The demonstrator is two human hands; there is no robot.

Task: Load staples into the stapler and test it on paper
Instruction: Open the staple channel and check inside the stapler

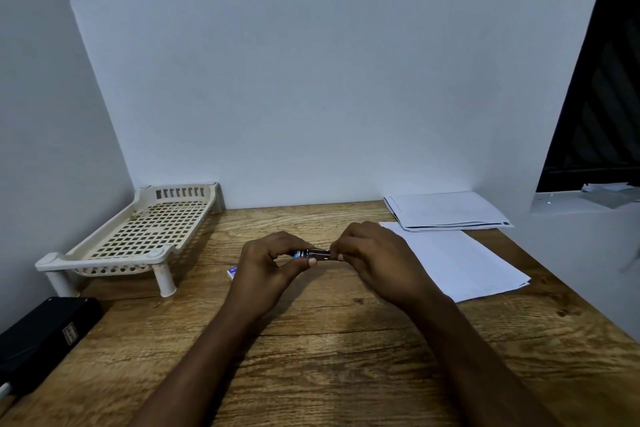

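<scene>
Left forearm and right forearm, both bare, enter from the lower edge and converge toward centre. Left hand, fingers curled and thumb extended beneath, grips one end of the stapler; right hand, knuckles up, pinches the other end

Grainy wood, matt paper, shiny metal

The tabletop is rough-grained wood; the rack is cream perforated plastic; paper sheets look matt; the stapler seems glossy metal, though mostly hidden.
</scene>
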